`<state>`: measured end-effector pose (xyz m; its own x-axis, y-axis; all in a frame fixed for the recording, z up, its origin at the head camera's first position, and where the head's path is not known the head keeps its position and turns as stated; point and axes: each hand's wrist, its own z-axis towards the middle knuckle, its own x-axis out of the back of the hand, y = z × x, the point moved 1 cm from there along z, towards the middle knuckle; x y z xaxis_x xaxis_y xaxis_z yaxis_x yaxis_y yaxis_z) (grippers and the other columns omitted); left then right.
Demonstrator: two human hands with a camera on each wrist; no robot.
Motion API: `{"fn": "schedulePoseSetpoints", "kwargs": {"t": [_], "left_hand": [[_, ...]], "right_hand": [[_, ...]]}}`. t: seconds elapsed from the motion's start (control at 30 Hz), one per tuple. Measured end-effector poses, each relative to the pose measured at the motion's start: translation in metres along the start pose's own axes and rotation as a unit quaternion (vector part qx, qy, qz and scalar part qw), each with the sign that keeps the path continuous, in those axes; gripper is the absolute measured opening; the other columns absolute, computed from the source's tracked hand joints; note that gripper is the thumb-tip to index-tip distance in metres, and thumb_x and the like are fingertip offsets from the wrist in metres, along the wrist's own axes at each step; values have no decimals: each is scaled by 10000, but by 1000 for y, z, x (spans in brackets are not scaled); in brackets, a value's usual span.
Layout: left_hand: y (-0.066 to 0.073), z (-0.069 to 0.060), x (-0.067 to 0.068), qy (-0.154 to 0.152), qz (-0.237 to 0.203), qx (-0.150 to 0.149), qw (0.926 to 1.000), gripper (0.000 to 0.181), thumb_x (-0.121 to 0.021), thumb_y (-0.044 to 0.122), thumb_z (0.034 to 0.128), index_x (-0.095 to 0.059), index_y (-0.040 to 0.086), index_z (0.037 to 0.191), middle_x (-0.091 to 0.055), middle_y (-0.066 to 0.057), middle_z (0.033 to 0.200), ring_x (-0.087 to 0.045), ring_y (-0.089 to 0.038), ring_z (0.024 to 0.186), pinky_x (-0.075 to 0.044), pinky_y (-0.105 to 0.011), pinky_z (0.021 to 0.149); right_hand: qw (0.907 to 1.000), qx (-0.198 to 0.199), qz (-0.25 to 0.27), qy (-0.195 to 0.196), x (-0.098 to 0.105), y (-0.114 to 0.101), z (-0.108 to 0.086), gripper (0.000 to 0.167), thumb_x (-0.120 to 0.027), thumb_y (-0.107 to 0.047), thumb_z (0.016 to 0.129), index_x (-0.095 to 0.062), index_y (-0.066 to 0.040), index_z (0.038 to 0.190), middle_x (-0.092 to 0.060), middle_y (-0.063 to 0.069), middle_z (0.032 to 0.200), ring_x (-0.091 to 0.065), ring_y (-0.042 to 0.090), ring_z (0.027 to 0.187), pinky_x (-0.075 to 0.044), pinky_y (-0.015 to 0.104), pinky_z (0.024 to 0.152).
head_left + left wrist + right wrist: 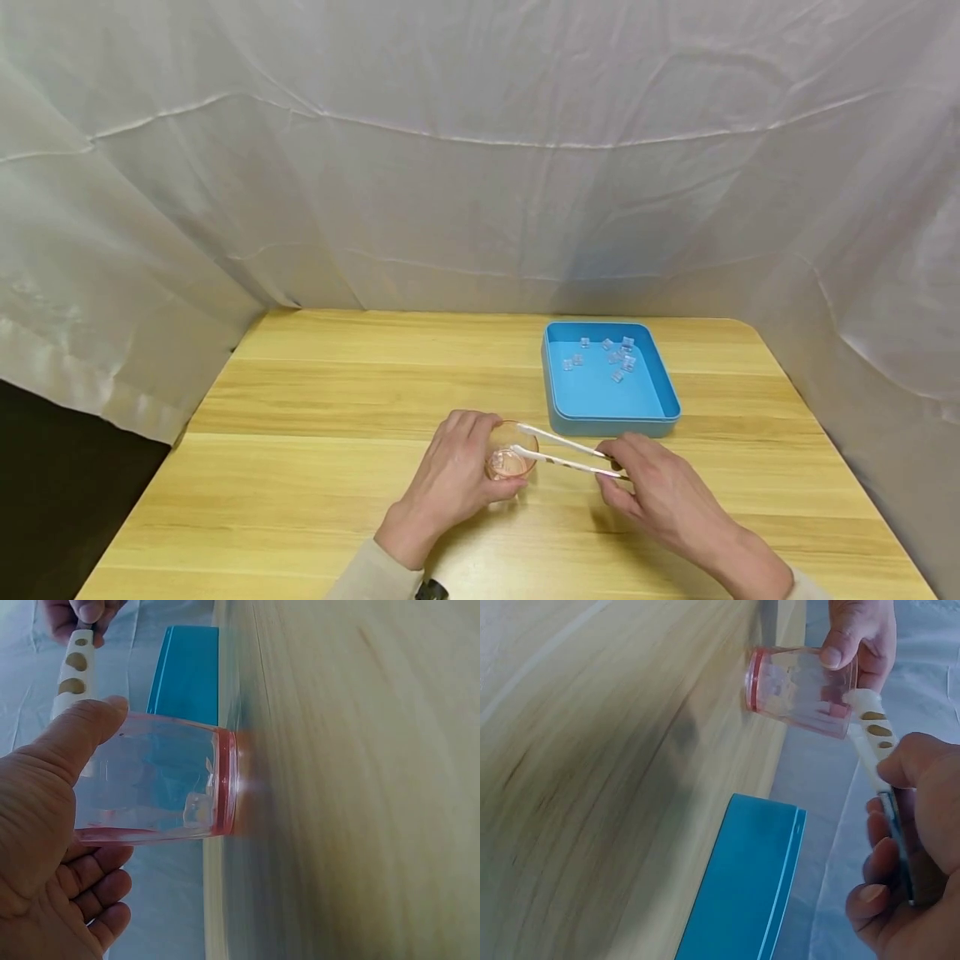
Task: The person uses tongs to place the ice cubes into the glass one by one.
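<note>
My left hand (pixel 452 468) grips a clear, pink-tinted plastic cup (pixel 169 776) round its side, thumb on the near side. The cup stands upright on the table, and a small clear cube (pixel 196 809) shows near its bottom. My right hand (pixel 660 487) holds a pair of white tongs (pixel 573 462) with brown spots and a metal handle end. The tong tips sit at the cup's mouth, apart from each other, with no cube seen between them. Beyond the hands, several clear cubes (pixel 627 362) lie in a blue tray (pixel 600 419).
The wooden table (pixel 337 392) has light yellow grain. A pale grey curtain (pixel 465 192) hangs behind it and along both sides. Part of a black object (pixel 431 590) shows at my left sleeve (pixel 375 575).
</note>
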<state>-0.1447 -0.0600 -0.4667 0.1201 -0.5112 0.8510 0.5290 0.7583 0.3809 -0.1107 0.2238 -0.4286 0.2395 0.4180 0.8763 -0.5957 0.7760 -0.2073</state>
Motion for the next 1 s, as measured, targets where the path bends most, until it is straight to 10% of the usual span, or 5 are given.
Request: {"fn": "schedulePoseSetpoints", "kwargs": {"t": [0.6, 1.0], "left_hand": [[0, -1, 0, -97, -145, 82, 9998, 775, -922, 530, 736, -641, 83, 1303, -691, -34, 1211, -592, -222, 1195, -482, -405, 1094], [-1, -1, -1, -50, -146, 61, 9999, 786, -939, 524, 719, -638, 79, 1293, -688, -26, 1198, -592, -216, 1178, -488, -395, 1079]], "right_hand": [[9912, -294, -697, 1089, 23, 64, 16, 251, -776, -109, 820, -685, 40, 1000, -638, 114, 848, -564, 261, 765, -518, 449, 626], [9898, -1158, -713, 415, 21, 92, 13, 228, -769, -98, 888, -671, 82, 989, -647, 160, 850, -585, 315, 776, -547, 510, 660]]}}
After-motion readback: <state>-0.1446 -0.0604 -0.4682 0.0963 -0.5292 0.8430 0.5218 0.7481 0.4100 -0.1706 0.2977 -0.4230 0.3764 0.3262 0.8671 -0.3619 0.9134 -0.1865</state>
